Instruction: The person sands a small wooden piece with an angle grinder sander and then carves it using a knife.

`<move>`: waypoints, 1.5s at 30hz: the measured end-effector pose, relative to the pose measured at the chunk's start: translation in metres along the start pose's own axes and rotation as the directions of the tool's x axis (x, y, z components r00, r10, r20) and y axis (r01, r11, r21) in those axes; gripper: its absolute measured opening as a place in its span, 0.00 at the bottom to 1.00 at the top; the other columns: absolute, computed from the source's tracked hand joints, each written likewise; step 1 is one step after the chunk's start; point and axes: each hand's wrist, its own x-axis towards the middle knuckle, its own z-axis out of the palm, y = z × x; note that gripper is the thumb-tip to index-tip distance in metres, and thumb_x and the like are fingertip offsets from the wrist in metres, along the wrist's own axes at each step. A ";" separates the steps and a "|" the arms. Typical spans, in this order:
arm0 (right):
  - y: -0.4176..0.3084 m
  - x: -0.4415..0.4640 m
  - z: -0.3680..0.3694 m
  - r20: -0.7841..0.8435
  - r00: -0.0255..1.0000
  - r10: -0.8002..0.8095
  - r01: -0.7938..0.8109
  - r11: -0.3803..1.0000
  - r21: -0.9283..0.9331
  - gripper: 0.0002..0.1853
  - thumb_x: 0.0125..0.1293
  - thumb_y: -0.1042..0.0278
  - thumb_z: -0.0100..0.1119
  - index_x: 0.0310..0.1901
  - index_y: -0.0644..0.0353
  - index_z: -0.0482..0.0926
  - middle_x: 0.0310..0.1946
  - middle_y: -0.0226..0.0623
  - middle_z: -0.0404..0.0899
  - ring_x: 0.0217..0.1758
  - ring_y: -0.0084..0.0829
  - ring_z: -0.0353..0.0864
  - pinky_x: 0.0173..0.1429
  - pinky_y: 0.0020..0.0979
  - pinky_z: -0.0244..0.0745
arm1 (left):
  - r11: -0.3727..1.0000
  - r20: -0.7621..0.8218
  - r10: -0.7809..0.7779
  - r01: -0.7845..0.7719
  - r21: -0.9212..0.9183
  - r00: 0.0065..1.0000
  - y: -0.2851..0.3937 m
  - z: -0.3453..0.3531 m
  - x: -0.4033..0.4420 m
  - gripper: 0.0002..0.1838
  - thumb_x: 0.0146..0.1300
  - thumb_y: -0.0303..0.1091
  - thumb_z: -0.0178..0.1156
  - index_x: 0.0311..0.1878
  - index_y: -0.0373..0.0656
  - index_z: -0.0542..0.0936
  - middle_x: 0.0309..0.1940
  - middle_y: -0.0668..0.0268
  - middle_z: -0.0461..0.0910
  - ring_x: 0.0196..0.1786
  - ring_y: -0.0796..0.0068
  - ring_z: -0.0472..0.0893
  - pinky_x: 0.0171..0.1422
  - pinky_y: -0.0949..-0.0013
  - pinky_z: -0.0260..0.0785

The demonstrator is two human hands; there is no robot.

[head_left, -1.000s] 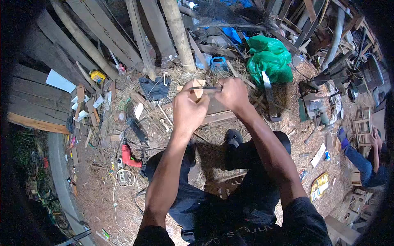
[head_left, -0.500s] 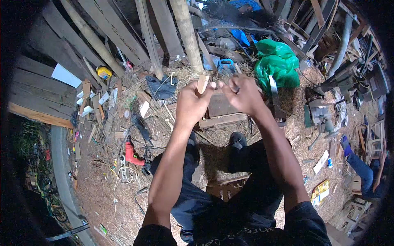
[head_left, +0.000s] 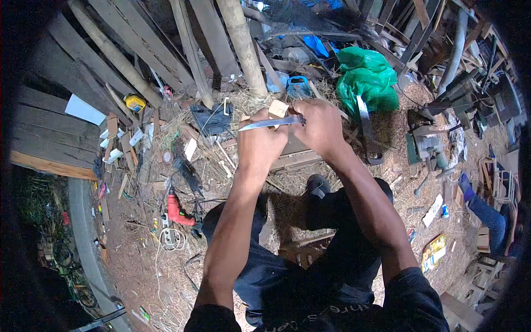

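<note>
My left hand (head_left: 261, 145) is closed around a small pale wooden block (head_left: 277, 108), whose cut end sticks up past the fingers. My right hand (head_left: 319, 126) grips a knife (head_left: 271, 123), its handle mostly hidden in the fist. The blade points left and passes in front of the block and over the back of my left hand; whether it touches either is unclear. Both hands are close together above a wooden board (head_left: 298, 159) on the ground.
A red drill (head_left: 176, 207) lies at left beside a power strip (head_left: 172, 238) with a white cord. A green plastic bag (head_left: 368, 77) and a long metal blade (head_left: 365, 124) are at upper right. Another person's leg (head_left: 489, 216) shows at far right. Wood shavings cover the ground.
The knife blade has swung into plain view, pointing left across the front of the block. My right hand has moved slightly left and the block's end is turned differently. The view has shifted slightly.
</note>
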 end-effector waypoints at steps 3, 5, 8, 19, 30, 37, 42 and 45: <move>0.002 0.000 0.002 0.007 1.000 0.024 -0.024 1.000 -0.010 0.12 0.47 0.65 0.63 0.35 0.56 0.82 0.31 0.45 0.82 0.36 0.49 0.82 0.40 0.47 0.77 | 1.000 -0.011 0.007 -0.007 0.000 1.000 0.001 0.001 -0.002 0.10 0.54 0.33 0.65 0.33 0.35 0.82 0.27 0.48 0.83 0.33 0.48 0.84 0.41 0.55 0.76; 0.001 0.000 0.003 0.000 0.999 0.043 -0.043 0.999 -0.018 0.12 0.46 0.65 0.64 0.34 0.56 0.82 0.30 0.45 0.82 0.36 0.50 0.83 0.40 0.47 0.77 | 0.999 -0.030 0.023 -0.024 -0.036 0.999 -0.001 0.003 -0.001 0.10 0.54 0.34 0.65 0.33 0.35 0.82 0.27 0.49 0.83 0.33 0.48 0.84 0.39 0.55 0.76; -0.001 0.001 0.004 0.026 0.997 0.072 -0.071 0.997 -0.029 0.10 0.46 0.66 0.64 0.33 0.57 0.81 0.29 0.45 0.82 0.35 0.50 0.83 0.40 0.48 0.77 | 0.995 -0.022 0.011 -0.013 -0.094 1.000 0.002 0.003 -0.002 0.10 0.54 0.34 0.65 0.33 0.36 0.82 0.27 0.49 0.83 0.32 0.48 0.84 0.38 0.55 0.75; 0.000 0.003 0.004 0.069 0.995 0.065 -0.060 0.996 -0.068 0.09 0.49 0.62 0.61 0.28 0.58 0.82 0.24 0.49 0.81 0.30 0.52 0.83 0.38 0.48 0.78 | 0.999 0.019 -0.009 0.010 -0.050 1.000 -0.001 0.004 -0.001 0.11 0.54 0.34 0.65 0.34 0.35 0.82 0.28 0.48 0.83 0.34 0.48 0.84 0.40 0.53 0.75; -0.003 0.001 0.013 0.072 0.984 0.161 -0.159 0.987 -0.030 0.10 0.54 0.60 0.60 0.27 0.57 0.83 0.23 0.53 0.80 0.31 0.54 0.83 0.39 0.50 0.78 | 0.997 0.003 0.028 -0.028 -0.072 1.000 0.008 -0.003 -0.012 0.10 0.53 0.32 0.65 0.34 0.35 0.80 0.28 0.47 0.82 0.33 0.47 0.84 0.39 0.54 0.76; 0.003 0.003 0.022 0.071 0.982 0.176 -0.174 0.984 -0.030 0.09 0.54 0.62 0.60 0.27 0.58 0.82 0.24 0.54 0.80 0.32 0.54 0.83 0.40 0.51 0.78 | 0.998 -0.019 0.033 -0.034 -0.045 0.999 0.006 -0.001 -0.016 0.10 0.56 0.33 0.63 0.34 0.34 0.80 0.27 0.46 0.82 0.33 0.46 0.84 0.40 0.52 0.75; 0.004 -0.001 0.032 0.085 0.972 0.219 -0.220 0.976 0.000 0.08 0.53 0.64 0.58 0.28 0.59 0.82 0.25 0.55 0.81 0.33 0.55 0.83 0.41 0.51 0.78 | 0.997 -0.008 0.006 -0.007 -0.083 1.000 -0.003 0.005 -0.014 0.11 0.58 0.33 0.62 0.34 0.33 0.80 0.26 0.46 0.81 0.32 0.46 0.84 0.38 0.52 0.74; 0.006 -0.001 0.040 0.089 0.962 0.256 -0.258 0.966 0.001 0.08 0.52 0.65 0.58 0.29 0.59 0.82 0.26 0.56 0.81 0.33 0.56 0.84 0.42 0.52 0.79 | 0.992 0.035 -0.031 0.035 -0.118 0.999 -0.006 0.003 -0.015 0.11 0.59 0.34 0.62 0.34 0.33 0.80 0.26 0.46 0.81 0.31 0.47 0.83 0.35 0.54 0.74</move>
